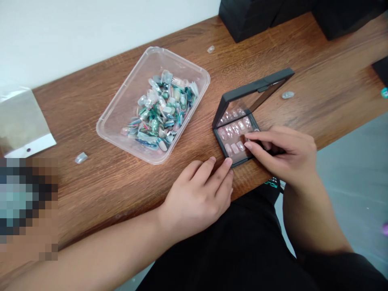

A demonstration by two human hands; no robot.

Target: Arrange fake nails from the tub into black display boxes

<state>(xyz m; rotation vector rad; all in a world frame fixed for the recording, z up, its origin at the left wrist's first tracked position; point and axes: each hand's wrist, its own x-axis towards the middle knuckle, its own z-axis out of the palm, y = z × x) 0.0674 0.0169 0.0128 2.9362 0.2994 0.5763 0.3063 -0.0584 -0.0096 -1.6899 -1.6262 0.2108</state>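
Note:
A small black case (226, 100) with a clear window in its raised lid stands open at the table's front edge. Inside, pale pink, shiny false nails (235, 129) lie in two rows. My right hand (289, 155) is over the case's right side, thumb and forefinger pinched on a false nail that is mostly hidden by the fingertips. My left hand (201, 194) rests flat on the table with its fingers stretched out, the fingertips touching the case's near left corner. It holds nothing.
A clear plastic tub (121, 97) heaped with blue, green and clear false nails stands left of the case. Loose nails lie on the wooden table, one left (81, 157), one behind (211, 49), one right (287, 95). A clear packet (24, 117) lies far left; black boxes (245, 18) stand behind.

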